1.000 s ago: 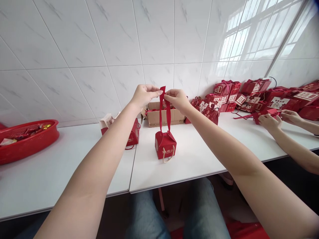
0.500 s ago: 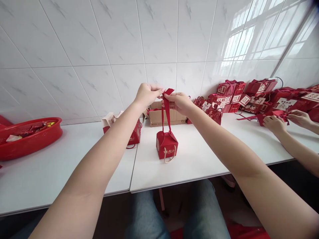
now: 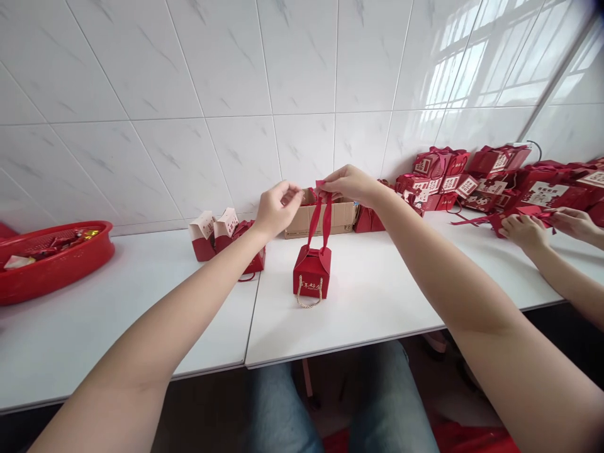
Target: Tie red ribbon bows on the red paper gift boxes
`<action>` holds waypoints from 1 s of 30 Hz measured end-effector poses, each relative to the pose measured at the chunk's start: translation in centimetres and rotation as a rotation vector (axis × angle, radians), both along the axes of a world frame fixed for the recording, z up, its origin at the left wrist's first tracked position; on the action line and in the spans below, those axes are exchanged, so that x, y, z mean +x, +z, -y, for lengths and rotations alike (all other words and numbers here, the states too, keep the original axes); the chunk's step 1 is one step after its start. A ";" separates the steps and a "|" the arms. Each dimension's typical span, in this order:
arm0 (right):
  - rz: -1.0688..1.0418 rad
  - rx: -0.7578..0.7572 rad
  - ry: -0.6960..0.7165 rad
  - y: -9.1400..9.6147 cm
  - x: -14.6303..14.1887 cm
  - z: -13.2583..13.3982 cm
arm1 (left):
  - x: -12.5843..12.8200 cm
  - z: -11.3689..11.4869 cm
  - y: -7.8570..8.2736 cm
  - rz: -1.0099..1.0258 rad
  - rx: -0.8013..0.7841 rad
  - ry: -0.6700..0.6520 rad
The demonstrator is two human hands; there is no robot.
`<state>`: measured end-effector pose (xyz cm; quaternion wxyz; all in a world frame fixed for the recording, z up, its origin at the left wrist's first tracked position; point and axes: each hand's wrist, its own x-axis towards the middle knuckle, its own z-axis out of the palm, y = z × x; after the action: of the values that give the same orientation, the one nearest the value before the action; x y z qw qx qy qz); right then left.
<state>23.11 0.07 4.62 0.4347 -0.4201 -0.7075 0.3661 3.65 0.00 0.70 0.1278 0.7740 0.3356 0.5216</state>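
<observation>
A small red gift box [image 3: 312, 270] with a gold rope handle and gold lettering sits upright on the white table. A red ribbon [image 3: 314, 223] rises from its top in two strands. My right hand [image 3: 352, 184] pinches the ribbon's upper ends together above the box. Just left of the ribbon, my left hand [image 3: 280, 207] is loosely curled, with a gap between thumb and fingers. Nothing shows in it, and it looks apart from the ribbon.
Open red-and-white boxes [image 3: 202, 236] stand to the left, and a cardboard carton [image 3: 297, 221] is behind. A red plastic basket [image 3: 101, 255] holds wrapped sweets. Finished-looking red boxes [image 3: 441, 167] are stacked at right, where a co-worker's hands [image 3: 523, 233] handle a ribboned box.
My left hand has let go of the ribbon and moved slightly left and down. My right hand still pinches the ribbon; the box has turned and shifted a little left.
</observation>
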 end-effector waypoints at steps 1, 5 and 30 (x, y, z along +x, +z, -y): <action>0.112 0.102 -0.099 0.2 0.0 0.1 | 0.1 -0.4 0.2 0.083 -0.113 0.007; 0.225 0.366 -0.225 0.3 -0.6 0.4 | 0.6 -1.7 1.0 0.291 -0.552 -0.060; -0.283 0.405 0.130 -4.4 -0.7 -0.4 | 3.1 -1.6 2.1 0.541 -0.929 -0.377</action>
<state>22.37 0.51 0.19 0.5803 -0.2227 -0.7240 0.2992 6.79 1.62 2.76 0.6268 0.5220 0.3412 0.4671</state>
